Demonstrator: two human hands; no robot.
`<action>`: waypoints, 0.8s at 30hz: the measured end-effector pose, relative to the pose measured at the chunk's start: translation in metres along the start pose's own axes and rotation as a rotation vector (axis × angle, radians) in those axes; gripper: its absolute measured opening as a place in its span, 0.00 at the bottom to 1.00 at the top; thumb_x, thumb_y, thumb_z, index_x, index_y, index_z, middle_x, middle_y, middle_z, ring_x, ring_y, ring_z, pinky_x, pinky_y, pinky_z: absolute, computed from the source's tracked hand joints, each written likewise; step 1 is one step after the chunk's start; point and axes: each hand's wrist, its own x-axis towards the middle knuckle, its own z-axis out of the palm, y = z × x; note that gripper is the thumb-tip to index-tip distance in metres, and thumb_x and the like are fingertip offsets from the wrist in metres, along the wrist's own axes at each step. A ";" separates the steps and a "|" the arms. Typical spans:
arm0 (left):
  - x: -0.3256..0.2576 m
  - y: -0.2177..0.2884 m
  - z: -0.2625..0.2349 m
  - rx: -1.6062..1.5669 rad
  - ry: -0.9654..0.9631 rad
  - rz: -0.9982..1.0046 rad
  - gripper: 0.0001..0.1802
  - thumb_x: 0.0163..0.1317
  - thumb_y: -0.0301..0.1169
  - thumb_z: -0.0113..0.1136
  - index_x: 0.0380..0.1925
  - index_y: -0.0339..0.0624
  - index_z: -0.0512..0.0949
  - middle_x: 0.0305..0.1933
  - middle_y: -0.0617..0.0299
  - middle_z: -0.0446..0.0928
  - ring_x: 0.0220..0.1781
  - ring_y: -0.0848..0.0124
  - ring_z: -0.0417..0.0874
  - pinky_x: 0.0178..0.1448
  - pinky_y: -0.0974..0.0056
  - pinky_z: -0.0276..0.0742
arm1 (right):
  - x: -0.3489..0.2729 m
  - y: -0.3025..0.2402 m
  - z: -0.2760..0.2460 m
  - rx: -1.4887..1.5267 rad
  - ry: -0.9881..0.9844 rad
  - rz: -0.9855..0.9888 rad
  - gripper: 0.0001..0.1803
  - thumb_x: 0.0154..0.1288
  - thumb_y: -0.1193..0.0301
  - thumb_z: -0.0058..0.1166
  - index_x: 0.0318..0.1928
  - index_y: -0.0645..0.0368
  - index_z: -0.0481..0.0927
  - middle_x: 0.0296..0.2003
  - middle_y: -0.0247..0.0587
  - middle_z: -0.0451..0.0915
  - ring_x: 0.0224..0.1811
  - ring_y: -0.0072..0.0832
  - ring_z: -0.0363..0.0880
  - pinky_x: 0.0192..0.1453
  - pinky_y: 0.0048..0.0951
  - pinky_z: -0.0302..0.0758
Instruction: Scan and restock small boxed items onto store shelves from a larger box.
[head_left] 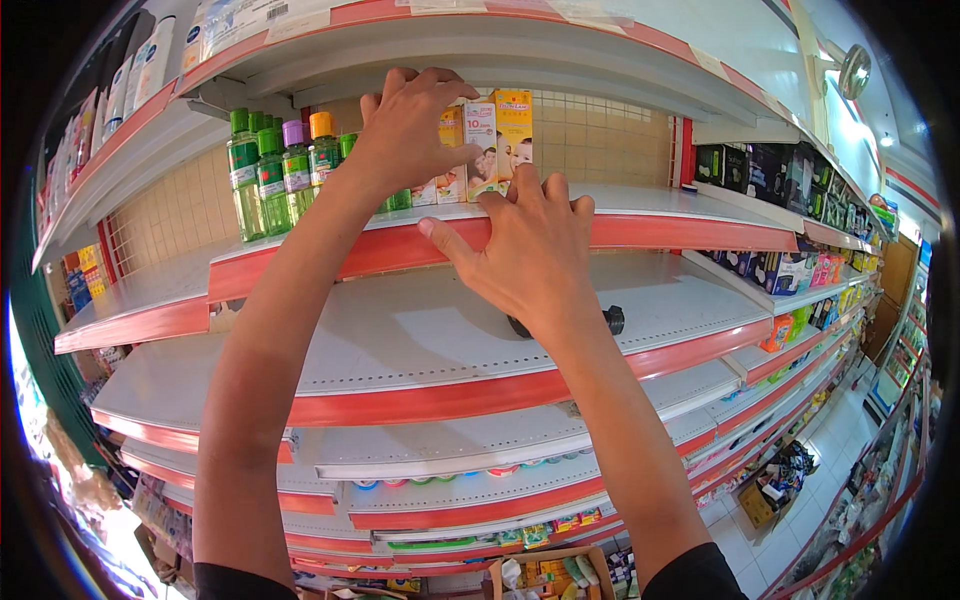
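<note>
Thin upright cartons stand on the upper shelf (pixel 640 203): a white and pink carton (pixel 481 130) beside a yellow carton (pixel 514 125), with more cartons partly hidden to their left. My left hand (pixel 415 125) is raised in front of them, fingers apart and curved, its thumb close to the white and pink carton. Lower down, my right hand (pixel 535 235) is at the red shelf edge, thumb spread and fingertips overlapping the yellow carton's bottom. Whether those fingertips touch it I cannot tell. Green bottles (pixel 271 180) with coloured caps stand left of my left forearm.
Above is another shelf with a red edge (pixel 430 28). On the shelf below, a black object (pixel 614 320) is partly behind my right wrist. Dark boxed goods (pixel 765 175) fill the right-hand shelves. An open cardboard box (pixel 555 572) of goods sits at the bottom.
</note>
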 end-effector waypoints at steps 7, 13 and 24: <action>0.002 -0.004 0.017 0.061 -0.004 0.035 0.29 0.42 0.41 0.71 0.49 0.49 0.80 0.58 0.66 0.73 0.61 0.59 0.67 0.59 0.47 0.62 | 0.008 0.004 0.008 -0.109 -0.131 0.045 0.38 0.60 0.33 0.47 0.44 0.56 0.87 0.48 0.43 0.77 0.51 0.36 0.68 0.54 0.45 0.60; 0.001 0.003 0.017 0.111 -0.028 0.017 0.29 0.45 0.39 0.73 0.51 0.52 0.78 0.59 0.70 0.73 0.61 0.61 0.67 0.59 0.49 0.63 | 0.008 0.007 0.010 -0.049 -0.110 0.041 0.37 0.61 0.37 0.48 0.34 0.63 0.87 0.47 0.46 0.78 0.54 0.40 0.67 0.53 0.47 0.60; -0.019 -0.001 -0.001 0.199 0.099 0.023 0.30 0.49 0.47 0.71 0.52 0.48 0.78 0.54 0.57 0.77 0.55 0.55 0.74 0.56 0.50 0.69 | -0.043 0.014 0.003 0.137 0.318 -0.226 0.24 0.58 0.49 0.58 0.48 0.53 0.83 0.44 0.41 0.77 0.50 0.39 0.69 0.55 0.44 0.60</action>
